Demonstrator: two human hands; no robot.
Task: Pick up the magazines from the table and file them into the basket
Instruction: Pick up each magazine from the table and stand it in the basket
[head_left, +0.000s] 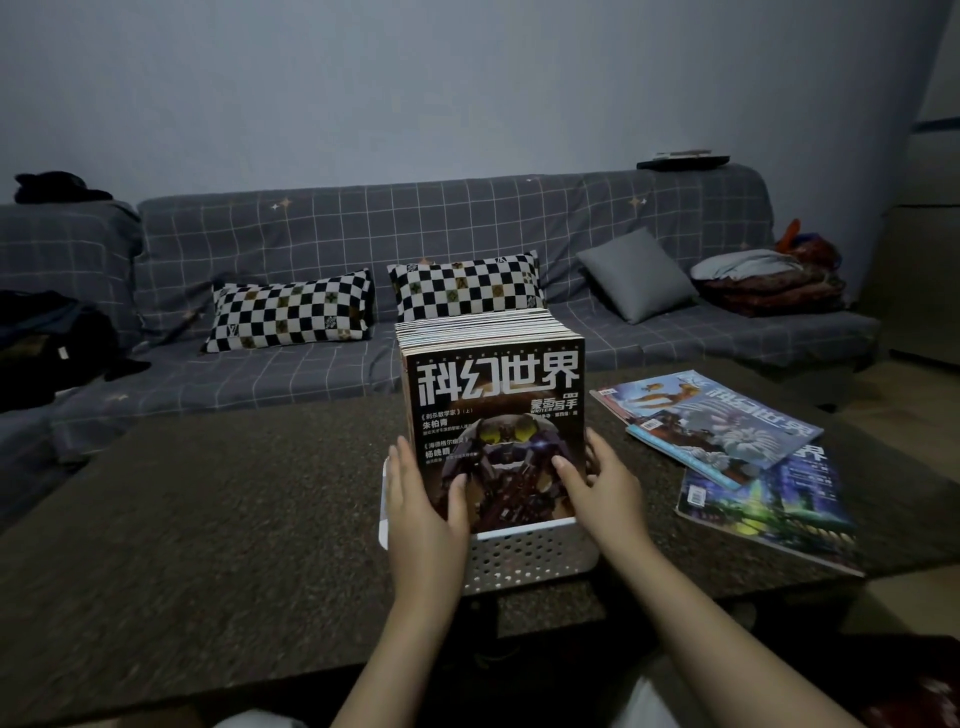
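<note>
Two hands at the front magazine in the white basket.

The left hand (423, 499) has its fingers nearly straight along the left edge of the front magazine (496, 431), with the thumb lying on the cover; it holds that edge between thumb and fingers. The right hand (597, 486) is also nearly flat, its fingers reaching over the right edge and its thumb pressing on the cover. The front magazine stands upright in the white basket (524, 558), at the near end of a full row of magazines (483, 325) behind it. To the right of the basket, apart from it, three loose magazines (727, 431) lie overlapped on the dark table (234, 499). Behind the basket is a grey sofa (311, 228).
</note>
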